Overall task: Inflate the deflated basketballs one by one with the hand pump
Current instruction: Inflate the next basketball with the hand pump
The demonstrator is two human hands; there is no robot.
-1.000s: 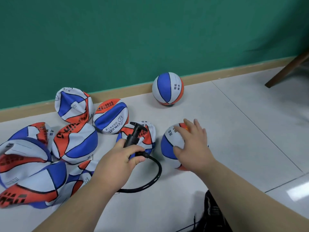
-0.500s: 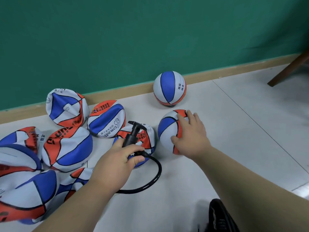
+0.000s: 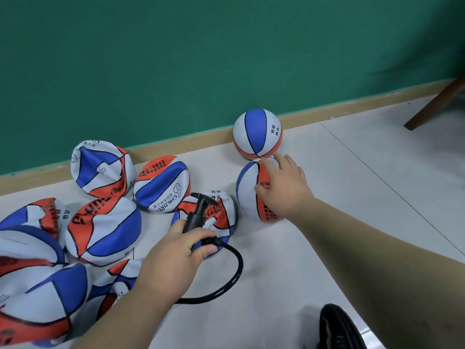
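My left hand [image 3: 176, 253] curls tight round the hand pump [image 3: 198, 212] while my right hand [image 3: 284, 190] lies open-fingered on the inflated ball [image 3: 245, 197], which I should roll gently so it settles beside the finished ball [image 3: 256, 133] at its 12 o'clock, clear of the deflated balls [image 3: 103, 227] at 9 o'clock.

Even bright light, soft shadows, wide-angle bowing

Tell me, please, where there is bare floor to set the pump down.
Bare floor lies right of the ball under the right hand, out to the wooden leg, and between the hose loop and the right forearm. Left of the pump it is crowded with deflated balls.
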